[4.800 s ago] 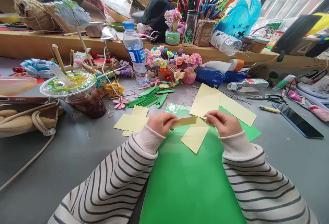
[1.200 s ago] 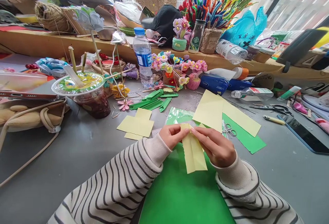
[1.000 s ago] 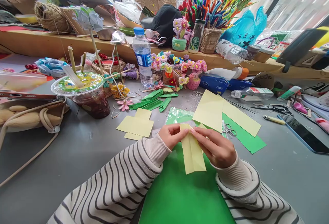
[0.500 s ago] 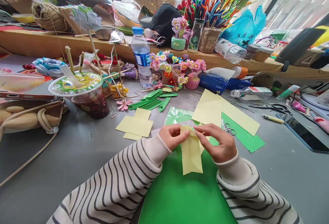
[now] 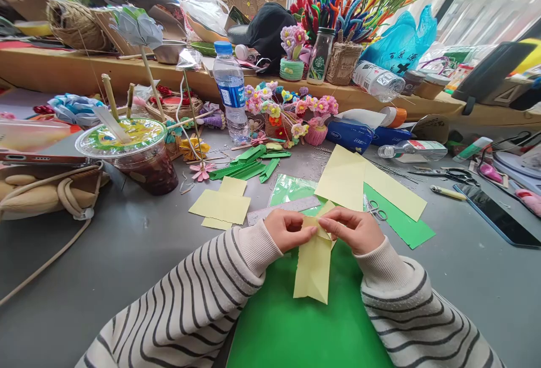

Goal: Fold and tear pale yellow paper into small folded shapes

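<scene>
A creased pale yellow strip of paper [image 5: 313, 269] hangs from my fingertips over a green sheet [image 5: 304, 328]. Its top end is folded over. My left hand [image 5: 288, 229] pinches the folded end from the left, thumb in front. On the right, my right hand [image 5: 354, 229] pinches the same end, its thumb and index close to the left thumb. Just behind my hands lies a clear ruler [image 5: 291, 208], with part of another yellow piece showing near my right fingers. More yellow paper pieces [image 5: 220, 205] lie to the left, and larger yellow sheets [image 5: 342, 175] lie beyond my right hand.
Small scissors [image 5: 375, 210] rest on green paper [image 5: 397, 221] at the right, near a phone [image 5: 499, 216]. Folded green strips [image 5: 247, 164] lie behind the yellow pieces. A lidded drink cup [image 5: 147, 171] stands left, a water bottle [image 5: 231, 94] at the back.
The yellow strip has come slightly lower and nearer to me, and its top fold now slants. My right fingers have closed in toward the left thumb. More of the ruler shows.
</scene>
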The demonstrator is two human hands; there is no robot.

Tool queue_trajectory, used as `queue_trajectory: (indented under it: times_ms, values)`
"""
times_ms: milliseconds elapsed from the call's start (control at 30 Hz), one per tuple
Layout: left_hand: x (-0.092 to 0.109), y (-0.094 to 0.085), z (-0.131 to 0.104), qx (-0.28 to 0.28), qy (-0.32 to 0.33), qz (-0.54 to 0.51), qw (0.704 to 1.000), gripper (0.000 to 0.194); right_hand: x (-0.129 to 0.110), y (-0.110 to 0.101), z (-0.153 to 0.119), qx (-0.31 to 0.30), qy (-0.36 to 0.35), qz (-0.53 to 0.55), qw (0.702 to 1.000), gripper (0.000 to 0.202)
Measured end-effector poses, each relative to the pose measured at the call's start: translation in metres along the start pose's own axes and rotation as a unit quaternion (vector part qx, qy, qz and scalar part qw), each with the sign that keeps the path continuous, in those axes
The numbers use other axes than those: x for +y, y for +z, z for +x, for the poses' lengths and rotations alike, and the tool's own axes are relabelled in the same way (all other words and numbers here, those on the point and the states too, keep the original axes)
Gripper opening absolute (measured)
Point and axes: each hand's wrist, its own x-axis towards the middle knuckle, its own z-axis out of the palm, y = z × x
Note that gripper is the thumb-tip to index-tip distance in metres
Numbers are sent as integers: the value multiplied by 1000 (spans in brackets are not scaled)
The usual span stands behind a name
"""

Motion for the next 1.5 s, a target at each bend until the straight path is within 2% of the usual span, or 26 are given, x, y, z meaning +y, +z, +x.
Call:
queue_trajectory:
  times_ms: [433,667,800,1067,1233,1367,1500]
  values:
    - [-2,2,2,14,0,5,1000,27,2,3,-1,17,6,14,1000,19]
    - [1,0,1,-11,2,21,1000,28,-1,3,-1,18,-1,0,1000,18]
    - [-2,0,2,-4,5,27,1000,29,0,3,-1,18,-8,-1,1000,19]
    - [-8,0,4,-12,-12,-9,1000,32,2,1,1,-21,-6,-31,999,23]
    - [-8,-1,4,-21,-23,-20,999,33,4,4,-1,5,-13,-27,1000,22]
    - [-6,-3,4,-24,-22,-6,999,31,5,4,0,24,-79,-63,995,22]
    - [-1,-4,4,-22,-24,-20,999,27,3,0,2,-35,-163,-172,971,22]
